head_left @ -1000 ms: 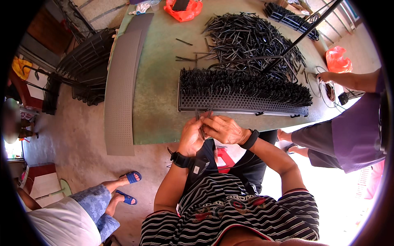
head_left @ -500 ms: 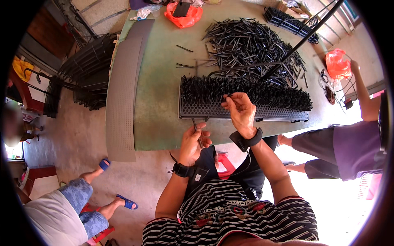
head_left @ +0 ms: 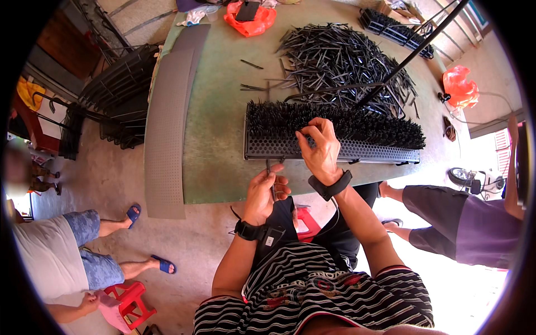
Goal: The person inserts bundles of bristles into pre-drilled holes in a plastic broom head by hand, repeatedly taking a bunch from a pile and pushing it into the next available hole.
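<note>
A long black perforated panel lies along the table's near edge, with a dense band of upright black bristles filling its far part. My right hand is over the panel, thumb and fingers pinched at the border between bare holes and bristles; whatever is in the pinch is too small to make out. Just below the panel's near edge, my left hand, palm up, holds a few thin black strips between thumb and fingers. Behind the bristles is a large heap of loose black strips.
Grey perforated sheets lie along the table's left side. A slanted black rod crosses above the heap. Red plastic bags and another bristled piece are at the back. One person stands at right; another is at left beside a red stool.
My right hand has shifted slightly left and toward the panel, still pinched. My left hand stays nearly in place. The person at right no longer reaches to the red bag; the person at left has moved.
</note>
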